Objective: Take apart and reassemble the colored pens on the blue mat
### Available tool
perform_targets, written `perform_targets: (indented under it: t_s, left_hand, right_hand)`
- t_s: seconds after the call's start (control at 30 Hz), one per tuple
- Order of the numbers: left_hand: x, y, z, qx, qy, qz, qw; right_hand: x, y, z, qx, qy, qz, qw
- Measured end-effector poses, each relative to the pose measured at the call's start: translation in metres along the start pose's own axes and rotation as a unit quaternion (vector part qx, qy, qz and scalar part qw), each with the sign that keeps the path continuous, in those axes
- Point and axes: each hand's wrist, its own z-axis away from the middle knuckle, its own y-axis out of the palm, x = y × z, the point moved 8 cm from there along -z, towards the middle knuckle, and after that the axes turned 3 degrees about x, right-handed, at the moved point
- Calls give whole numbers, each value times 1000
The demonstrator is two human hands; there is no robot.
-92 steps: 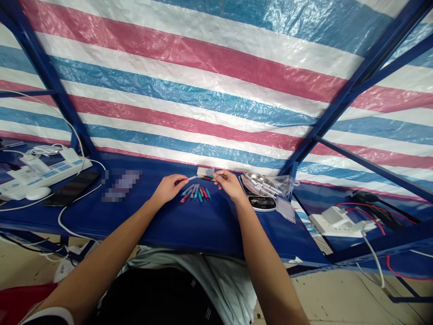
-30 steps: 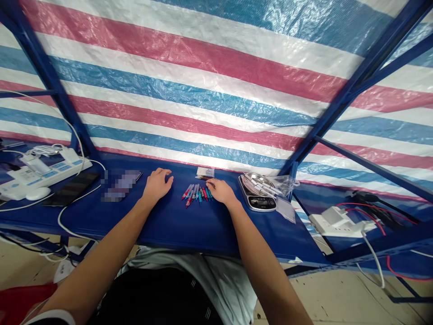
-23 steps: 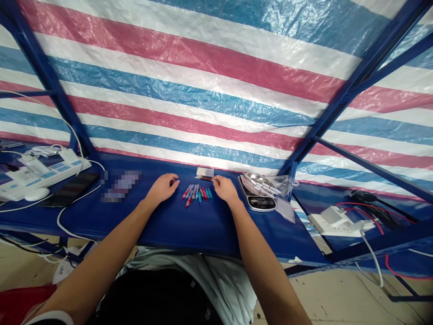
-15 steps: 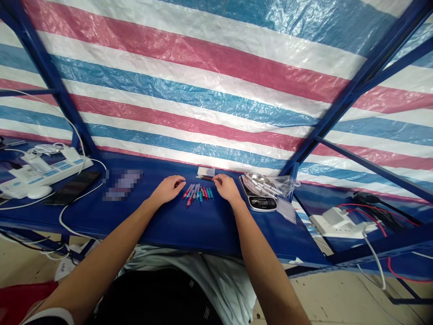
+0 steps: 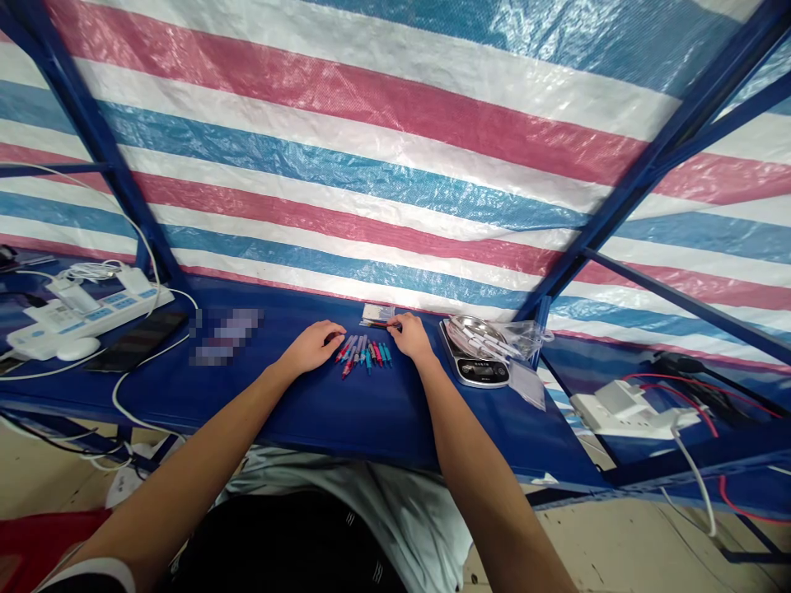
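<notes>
Several pens (image 5: 364, 356) with red, blue and pinkish barrels lie in a loose row on the blue table. To their left rests my left hand (image 5: 314, 346), its fingers bent and apart, nothing seen in them. My right hand (image 5: 410, 334) is at the upper right of the row, thumb and fingertips closed together at the edge of a small clear packet (image 5: 376, 314). Thin dark sticks show along the near side of that packet. What the right fingertips pinch is too small to make out.
Right of my right hand stands a kitchen scale (image 5: 482, 372) with a metal bowl holding white sticks and a plastic bag. On the left are a black phone (image 5: 139, 342), a power strip (image 5: 92, 317) and white cables. A striped sheet (image 5: 346, 165) hangs behind.
The view has shifted slightly. My left hand is a little nearer the pens, and my right fingertips have come closer together by the packet. The pens lie as before.
</notes>
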Motion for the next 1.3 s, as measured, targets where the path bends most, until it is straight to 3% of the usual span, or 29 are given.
perform_targets:
  t_s: [0.87,1.13,1.3]
  left_hand:
    - [13,9,-1,-24,-13,9,1000]
    - [23,-2,0,-72,-48,57,995]
    - [33,-5,1,-86,-83,102,988]
  right_hand:
    - [-18,1,-11,1,34,-147,989]
    - [4,-15,-2,-26,-34,-207,977]
    - [18,-6,2,8,-76,-282,956]
